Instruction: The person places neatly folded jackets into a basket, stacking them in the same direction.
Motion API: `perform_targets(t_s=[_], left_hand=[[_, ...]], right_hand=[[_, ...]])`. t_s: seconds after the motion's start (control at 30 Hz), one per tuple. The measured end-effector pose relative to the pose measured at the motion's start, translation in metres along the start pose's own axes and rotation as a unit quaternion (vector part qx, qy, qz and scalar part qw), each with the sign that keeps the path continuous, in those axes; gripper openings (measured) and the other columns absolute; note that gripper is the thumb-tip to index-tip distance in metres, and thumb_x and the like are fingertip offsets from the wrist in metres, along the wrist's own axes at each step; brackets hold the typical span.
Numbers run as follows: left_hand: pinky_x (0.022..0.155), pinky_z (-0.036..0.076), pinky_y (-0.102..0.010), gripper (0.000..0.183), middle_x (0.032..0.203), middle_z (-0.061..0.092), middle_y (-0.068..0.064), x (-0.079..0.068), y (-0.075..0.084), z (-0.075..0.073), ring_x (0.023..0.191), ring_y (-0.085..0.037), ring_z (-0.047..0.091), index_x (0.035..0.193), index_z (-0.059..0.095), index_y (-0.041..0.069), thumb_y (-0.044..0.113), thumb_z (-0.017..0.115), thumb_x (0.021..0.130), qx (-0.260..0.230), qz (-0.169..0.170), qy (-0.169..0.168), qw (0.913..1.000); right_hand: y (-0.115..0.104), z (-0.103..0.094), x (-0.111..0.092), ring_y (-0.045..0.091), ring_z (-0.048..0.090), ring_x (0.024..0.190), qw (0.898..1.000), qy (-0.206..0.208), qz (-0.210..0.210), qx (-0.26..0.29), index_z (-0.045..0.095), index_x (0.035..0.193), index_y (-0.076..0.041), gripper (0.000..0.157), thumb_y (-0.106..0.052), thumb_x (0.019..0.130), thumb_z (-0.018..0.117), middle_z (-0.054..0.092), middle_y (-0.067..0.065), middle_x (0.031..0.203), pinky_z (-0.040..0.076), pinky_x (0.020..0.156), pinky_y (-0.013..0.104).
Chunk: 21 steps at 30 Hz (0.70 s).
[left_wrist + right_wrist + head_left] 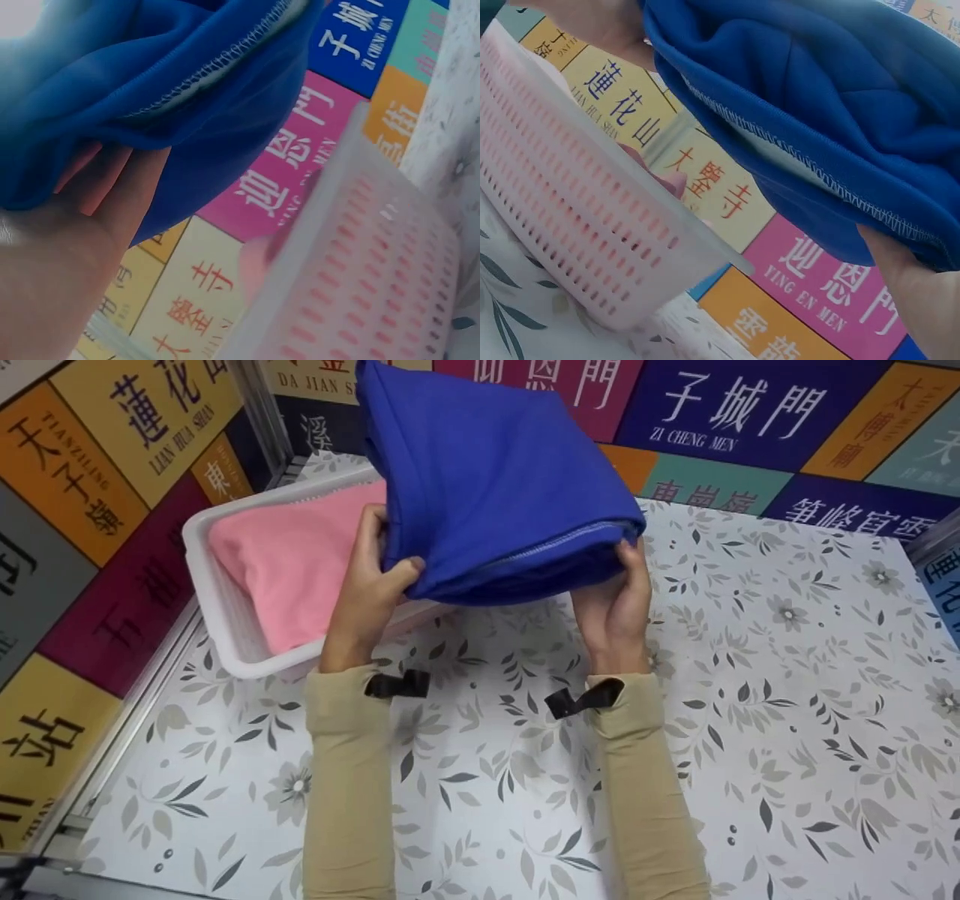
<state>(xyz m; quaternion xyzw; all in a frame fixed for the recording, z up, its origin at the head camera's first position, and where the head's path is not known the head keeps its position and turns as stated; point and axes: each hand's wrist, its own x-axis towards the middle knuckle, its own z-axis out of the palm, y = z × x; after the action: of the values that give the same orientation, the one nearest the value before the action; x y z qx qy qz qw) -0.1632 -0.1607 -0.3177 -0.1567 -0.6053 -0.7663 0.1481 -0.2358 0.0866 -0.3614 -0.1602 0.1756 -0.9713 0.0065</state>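
Observation:
A folded blue garment (502, 480) with a pale stitched seam is held up in the air between both hands. My left hand (375, 585) grips its left edge, thumb on the near side. The right hand (619, 607) pinches the lower right corner, its fingers partly hidden beneath the cloth. In both wrist views the seam of the blue garment (195, 82) shows along the lower hem, and loose folds appear inside it in the right wrist view. Behind the left hand, a pink folded cloth (292, 562) lies in a white perforated basket (247, 667).
The basket's slotted side (577, 202) stands left of the hands on a table (787, 697) covered in a leaf and flower print. Panels with Chinese lettering (720, 412) border the table at the back and left. A metal rail (142, 720) runs along the left edge.

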Motion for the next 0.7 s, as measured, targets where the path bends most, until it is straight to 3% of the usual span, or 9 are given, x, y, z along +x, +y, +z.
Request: perform_targets(t_s=[0.2, 0.47, 0.7], left_hand=[[0.086, 0.036, -0.033, 0.039, 0.106, 0.046, -0.016, -0.002, -0.004, -0.017, 0.099, -0.026, 0.044, 0.105, 0.041, -0.001, -0.010, 0.049, 0.068, -0.042, 0.016, 0.030, 0.9985], [0.080, 0.038, -0.035, 0.037, 0.101, 0.047, -0.016, -0.002, -0.009, -0.032, 0.094, -0.027, 0.043, 0.100, 0.042, -0.003, -0.012, 0.046, 0.065, -0.147, 0.054, 0.074, 0.9849], [0.080, 0.038, -0.036, 0.035, 0.102, 0.045, -0.017, -0.006, -0.005, -0.046, 0.094, -0.028, 0.043, 0.099, 0.042, -0.005, -0.011, 0.046, 0.064, -0.162, 0.075, 0.090, 0.9797]], right_hand=[[0.011, -0.003, 0.000, 0.030, 0.046, 0.110, 0.999, -0.001, 0.025, -0.030, 0.042, 0.131, -0.005, 0.057, 0.000, 0.077, 0.060, 0.043, 0.019, 0.127, 0.033, 0.096, 0.043], [0.031, 0.000, 0.004, 0.028, 0.041, 0.117, 0.999, 0.007, 0.051, 0.013, 0.042, 0.132, -0.006, 0.064, 0.009, 0.072, 0.057, 0.038, 0.015, 0.136, 0.031, 0.098, 0.042], [0.051, 0.004, 0.007, 0.027, 0.046, 0.109, 0.998, 0.015, 0.061, 0.020, 0.044, 0.130, -0.004, 0.065, 0.015, 0.068, 0.051, 0.044, 0.016, 0.130, 0.035, 0.096, 0.041]])
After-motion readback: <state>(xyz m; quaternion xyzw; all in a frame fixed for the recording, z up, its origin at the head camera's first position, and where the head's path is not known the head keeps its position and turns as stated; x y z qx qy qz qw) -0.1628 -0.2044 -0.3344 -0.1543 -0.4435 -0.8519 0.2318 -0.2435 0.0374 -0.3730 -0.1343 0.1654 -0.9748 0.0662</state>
